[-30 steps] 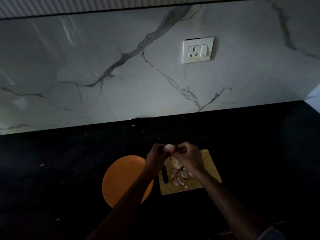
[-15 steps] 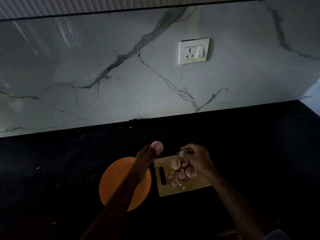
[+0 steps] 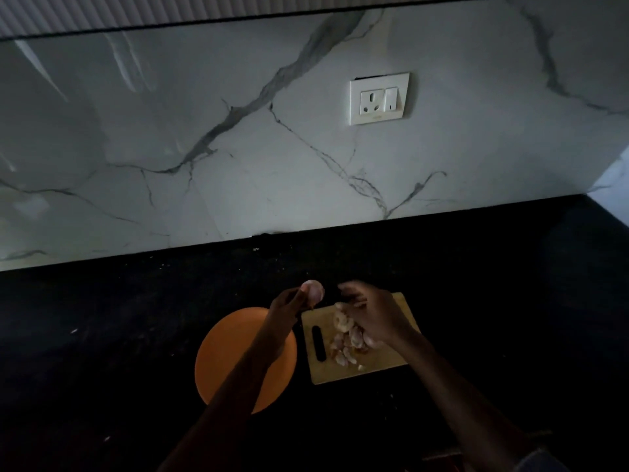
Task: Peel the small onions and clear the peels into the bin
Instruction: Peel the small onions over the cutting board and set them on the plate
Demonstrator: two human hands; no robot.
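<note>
Onion (image 3: 313,289) pinched in the left hand (image 3: 289,306), raised above the dark table.
Right hand (image 3: 372,313), fingers loose and holding nothing, hovers just right of it over the cutting board (image 3: 384,364), nearest the peel pile (image 3: 347,342); orange plate (image 3: 224,356) lies below-left.

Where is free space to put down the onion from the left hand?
The orange plate shows bare surface left of the forearm. The cutting board is crowded in the middle with peels under the right hand; its near edge is free.
</note>
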